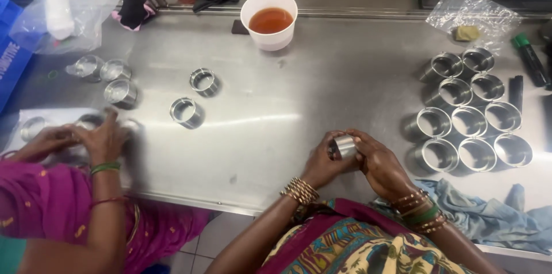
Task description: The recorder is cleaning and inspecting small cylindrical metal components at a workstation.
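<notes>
Head view showed the left hand (322, 165) and right hand (379, 165) both closed on one metal ring (345, 146); a steady, square grip suited it best.

There is a single view, from a camera worn on the person's head. It looks steeply down and forward over the steel counter (322, 107), close enough that the person's own hands sit low in the middle of the picture. The counter's far edge runs along the top, its near edge along the bottom.
</notes>
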